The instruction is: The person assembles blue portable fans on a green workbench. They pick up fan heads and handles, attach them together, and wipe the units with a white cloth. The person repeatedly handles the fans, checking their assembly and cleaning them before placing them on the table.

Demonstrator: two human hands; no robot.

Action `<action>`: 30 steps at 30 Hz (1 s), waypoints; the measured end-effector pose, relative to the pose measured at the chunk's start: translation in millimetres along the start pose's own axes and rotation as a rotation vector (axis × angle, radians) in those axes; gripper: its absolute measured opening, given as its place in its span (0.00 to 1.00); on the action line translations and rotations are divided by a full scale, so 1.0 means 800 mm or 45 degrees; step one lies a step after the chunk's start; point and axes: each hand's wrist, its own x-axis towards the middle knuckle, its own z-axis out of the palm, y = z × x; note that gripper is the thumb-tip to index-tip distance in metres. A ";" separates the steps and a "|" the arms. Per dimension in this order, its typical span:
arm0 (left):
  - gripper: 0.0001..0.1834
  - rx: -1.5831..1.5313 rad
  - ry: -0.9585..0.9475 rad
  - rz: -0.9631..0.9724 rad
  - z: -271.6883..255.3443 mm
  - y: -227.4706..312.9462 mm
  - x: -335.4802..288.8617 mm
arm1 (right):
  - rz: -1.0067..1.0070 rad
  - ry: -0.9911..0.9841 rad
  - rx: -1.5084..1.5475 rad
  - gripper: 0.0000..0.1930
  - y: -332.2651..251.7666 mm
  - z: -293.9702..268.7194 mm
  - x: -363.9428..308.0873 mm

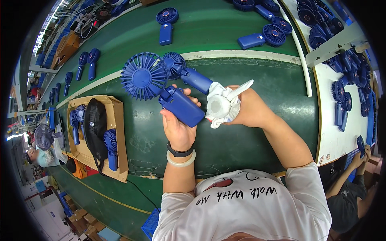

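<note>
My left hand, with a black band and a pale bangle at its wrist, holds a blue handheld fan by its handle. The round caged head points to the far left. My right hand grips a bunched white cloth close to the handle's end. A round white piece shows in the middle of the cloth; its kind I cannot make out. A second blue handheld fan lies just beyond, partly hidden behind the held fan and the cloth.
On the left, a cardboard tray holds several fans and a black pouch. Fans lie along the green belt beyond a pale rail. A white board at right carries many fans. A co-worker's hands hold a fan there.
</note>
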 end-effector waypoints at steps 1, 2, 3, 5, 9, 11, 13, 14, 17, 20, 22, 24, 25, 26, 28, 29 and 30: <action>0.31 0.031 0.032 -0.012 -0.002 0.002 0.000 | 0.015 0.010 0.002 0.22 0.005 0.000 0.001; 0.30 0.062 0.066 -0.023 -0.004 0.005 0.001 | 0.029 0.019 0.004 0.23 0.008 -0.001 0.001; 0.29 0.076 0.135 -0.056 -0.010 0.009 0.002 | 0.020 0.035 0.030 0.23 0.005 -0.004 0.001; 0.26 0.101 0.276 -0.121 -0.029 0.023 0.005 | 0.004 0.065 0.080 0.24 -0.002 -0.013 -0.003; 0.20 0.220 0.516 -0.250 -0.069 0.060 0.003 | -0.026 0.196 0.032 0.29 0.014 -0.047 -0.023; 0.20 0.459 0.482 -0.363 -0.103 0.078 -0.003 | 0.061 0.199 0.083 0.30 0.012 -0.065 -0.031; 0.20 1.721 0.540 -0.234 -0.106 0.082 -0.009 | 0.138 0.227 0.103 0.30 0.013 -0.078 -0.036; 0.20 2.343 0.513 0.107 -0.102 0.079 -0.014 | 0.150 0.246 0.089 0.31 0.015 -0.081 -0.037; 0.21 2.649 0.262 0.470 -0.016 0.050 0.004 | 0.112 0.276 0.132 0.31 0.020 -0.084 -0.042; 0.25 2.347 -0.223 0.065 0.020 0.014 0.035 | -0.011 0.232 0.069 0.29 0.012 -0.063 -0.035; 0.26 2.514 -0.266 -0.105 0.009 -0.013 0.057 | -0.021 0.164 0.024 0.28 0.005 -0.054 -0.034; 0.25 2.539 -0.253 -0.081 -0.003 -0.027 0.062 | -0.041 0.145 0.024 0.28 0.005 -0.050 -0.041; 0.23 2.554 -0.253 -0.066 -0.006 -0.030 0.059 | -0.006 0.154 0.060 0.28 0.008 -0.052 -0.045; 0.22 2.570 -0.250 -0.052 -0.008 -0.031 0.055 | 0.027 0.159 0.098 0.28 0.010 -0.054 -0.049; 0.22 2.374 -0.192 -0.079 -0.018 -0.025 0.048 | 0.101 0.179 0.164 0.28 0.010 -0.054 -0.055; 0.22 2.278 -0.159 -0.092 -0.021 -0.020 0.042 | 0.061 0.162 0.107 0.28 0.010 -0.052 -0.055; 0.27 2.211 -0.125 -0.070 -0.009 -0.010 0.036 | 0.031 0.157 0.045 0.27 0.012 -0.052 -0.054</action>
